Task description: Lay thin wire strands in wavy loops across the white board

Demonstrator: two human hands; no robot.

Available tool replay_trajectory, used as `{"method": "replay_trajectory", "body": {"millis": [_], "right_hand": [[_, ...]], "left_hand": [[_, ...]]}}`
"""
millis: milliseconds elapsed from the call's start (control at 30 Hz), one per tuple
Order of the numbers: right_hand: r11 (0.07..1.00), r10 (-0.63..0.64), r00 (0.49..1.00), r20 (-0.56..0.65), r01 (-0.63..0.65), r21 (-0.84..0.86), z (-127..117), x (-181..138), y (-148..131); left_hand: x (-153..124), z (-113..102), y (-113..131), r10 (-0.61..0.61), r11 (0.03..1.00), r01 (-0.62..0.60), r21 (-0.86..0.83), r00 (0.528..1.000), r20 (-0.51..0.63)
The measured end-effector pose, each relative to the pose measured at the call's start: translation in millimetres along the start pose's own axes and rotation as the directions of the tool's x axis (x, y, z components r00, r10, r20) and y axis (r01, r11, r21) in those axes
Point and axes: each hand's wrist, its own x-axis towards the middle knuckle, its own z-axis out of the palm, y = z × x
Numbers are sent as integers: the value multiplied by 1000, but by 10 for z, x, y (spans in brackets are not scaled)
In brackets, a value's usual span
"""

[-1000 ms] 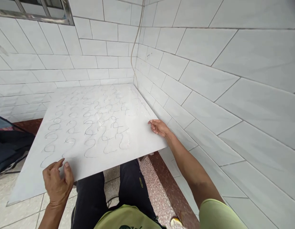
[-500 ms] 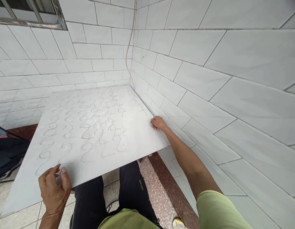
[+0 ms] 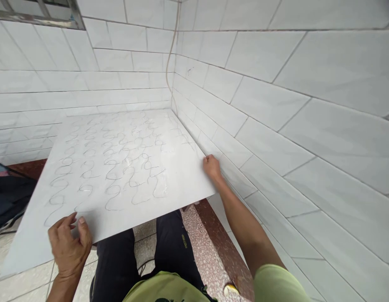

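Note:
A large white board (image 3: pixel 185 176), covered with rows of thin dark squiggles, lies tilted in front of me, its far end close to the corner of the walls. My left hand (image 3: pixel 70 243) is at the board's near edge on the left, palm down, with thumb and fingers apart and slightly curled; whether the fingertips touch the surface is unclear. On the right side, beside the tiled wall, my right hand (image 3: pixel 211 166) is closed at the board's edge. Its fingertips are partly hidden behind the knuckles.
White tiled walls (image 3: pixel 273 138) meet at the far corner, where a thin cable (image 3: pixel 167 71) hangs. A barred window (image 3: pixel 40 12) is at upper left. Dark cloth (image 3: pixel 10 197) lies at the left. A yellow roll-like object (image 3: pixel 231 290) sits by the reddish-brown base strip (image 3: pixel 222 239).
My right hand has shifted slightly right along the board's edge and is turned more into a fist. My left hand stays nearly in place. The view has tilted slightly.

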Motion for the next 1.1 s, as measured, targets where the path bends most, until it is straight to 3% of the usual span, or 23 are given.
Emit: {"method": "replay_trajectory", "body": {"millis": [167,400,1100], "right_hand": [[999,-42,995,-90,44,20,102,-238,21],[995,-89,985,-145,93,21,157,-253,97],[989,-137,972,-190,146,37,138,-322,112]], "left_hand": [[-30,-51,-27,-6,1000,7,-22,998,57],[-65,-49,-43,-24,1000,23,7,998,61],[-45,-40,15,-51,999,50,22,995,91]]}}
